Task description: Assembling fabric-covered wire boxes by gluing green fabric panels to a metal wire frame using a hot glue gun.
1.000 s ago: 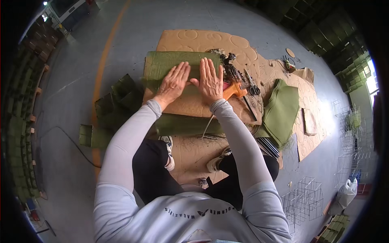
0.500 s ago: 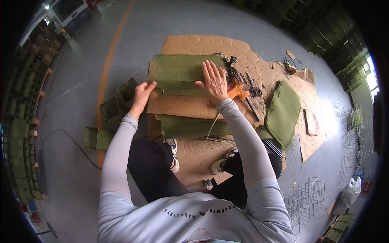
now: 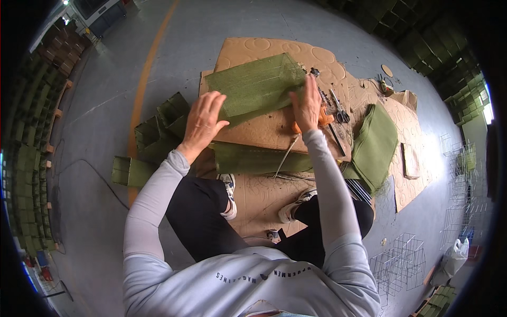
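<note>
A green mesh piece [image 3: 251, 87], raised into a box-like form, rests tilted on the cardboard-topped work surface [image 3: 264, 129]. My left hand [image 3: 202, 124] is at its near left corner, fingers stretched and thumb apart. Beside its right end is my right hand [image 3: 306, 105], fingers extended upward and thumb spread; whether the fingertips touch the mesh is unclear. Just past my right hand lie an orange tool [image 3: 325, 117] with a cord, black-handled scissors [image 3: 341, 112] and a dark thin strip [image 3: 336, 140]. Part of the orange tool is hidden by my hand.
Folded green fabric [image 3: 376, 145] lies to the right on cardboard. Green open boxes [image 3: 150, 134] stand on the floor at left, near a dark cable [image 3: 100, 177]. Another green mesh piece [image 3: 259, 158] sits under the work surface. Wire frames [image 3: 398, 264] are at lower right.
The flat mesh piece has risen into a box-like shape and turned slightly. My right hand has shifted from pressing on top to its right end; my left hand has moved right and opened.
</note>
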`<action>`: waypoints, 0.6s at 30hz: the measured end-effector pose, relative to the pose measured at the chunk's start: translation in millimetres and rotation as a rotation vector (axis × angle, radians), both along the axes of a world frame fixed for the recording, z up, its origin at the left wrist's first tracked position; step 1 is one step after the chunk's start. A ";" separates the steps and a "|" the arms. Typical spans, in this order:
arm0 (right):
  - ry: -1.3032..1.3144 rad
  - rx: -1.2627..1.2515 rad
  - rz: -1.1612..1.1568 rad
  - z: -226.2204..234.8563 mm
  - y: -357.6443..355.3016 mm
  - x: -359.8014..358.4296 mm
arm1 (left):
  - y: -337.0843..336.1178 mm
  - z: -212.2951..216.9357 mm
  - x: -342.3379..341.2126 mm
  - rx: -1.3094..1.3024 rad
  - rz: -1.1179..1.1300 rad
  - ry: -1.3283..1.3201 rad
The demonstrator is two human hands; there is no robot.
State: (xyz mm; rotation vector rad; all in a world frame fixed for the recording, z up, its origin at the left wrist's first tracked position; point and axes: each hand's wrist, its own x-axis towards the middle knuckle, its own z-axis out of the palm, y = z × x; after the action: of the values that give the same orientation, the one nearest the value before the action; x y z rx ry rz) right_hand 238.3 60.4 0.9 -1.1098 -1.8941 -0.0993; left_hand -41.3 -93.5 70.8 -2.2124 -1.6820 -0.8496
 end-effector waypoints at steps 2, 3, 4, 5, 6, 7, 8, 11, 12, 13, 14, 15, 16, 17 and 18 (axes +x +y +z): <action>0.247 -0.069 -0.153 -14.8 -19.9 7.6 | 7.0 -8.4 -3.6 0.028 -0.039 0.099; 0.366 -0.144 -0.256 -27.7 -26.8 18.0 | 15.0 -12.9 -1.6 0.059 -0.103 0.191; 0.367 -0.142 -0.262 -37.8 -34.8 24.4 | 19.1 -17.1 -4.2 0.097 -0.133 0.220; 0.399 -0.323 -0.342 -47.3 -41.8 30.1 | 17.8 -20.2 -8.9 0.099 -0.139 0.220; 0.429 -0.501 -0.428 -53.8 -46.9 36.8 | 17.6 -20.3 -10.9 0.115 -0.174 0.229; 0.303 -0.603 -0.467 -60.3 -49.9 40.1 | 18.0 -20.4 -11.5 0.132 -0.207 0.239; 0.252 -0.718 -0.489 -64.2 -47.2 45.0 | 19.3 -20.2 -10.7 0.171 -0.229 0.225; 0.160 -0.930 -0.525 -51.4 -29.5 41.5 | 17.9 -18.7 -12.1 0.177 -0.256 0.273; 0.118 -1.023 -0.545 -49.8 -22.3 41.5 | 15.9 -19.2 -14.0 0.178 -0.257 0.270; 0.122 -1.018 -0.552 -54.7 -17.5 40.6 | 16.6 -19.4 -16.0 0.175 -0.263 0.277; 0.098 -0.927 -0.633 -62.0 -14.9 34.7 | 17.3 -19.7 -17.7 0.171 -0.268 0.285; 0.075 -0.838 -0.704 -71.4 -11.3 27.6 | 15.7 -20.4 -20.8 0.171 -0.268 0.289; 0.070 -0.832 -0.719 -75.5 -6.7 26.0 | 15.2 -21.2 -22.4 0.175 -0.277 0.295; 0.074 -0.829 -0.723 -78.5 -1.7 26.9 | 15.0 -21.8 -23.4 0.179 -0.286 0.300; 0.122 -0.902 -0.694 -81.9 4.1 26.7 | 14.3 -23.6 -25.7 0.181 -0.286 0.302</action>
State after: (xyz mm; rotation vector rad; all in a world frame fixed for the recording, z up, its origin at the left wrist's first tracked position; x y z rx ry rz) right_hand 265.0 64.5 -81.0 -2.2845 -1.3507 0.4712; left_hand -67.0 -79.2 47.3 -2.3449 -1.1273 -0.6553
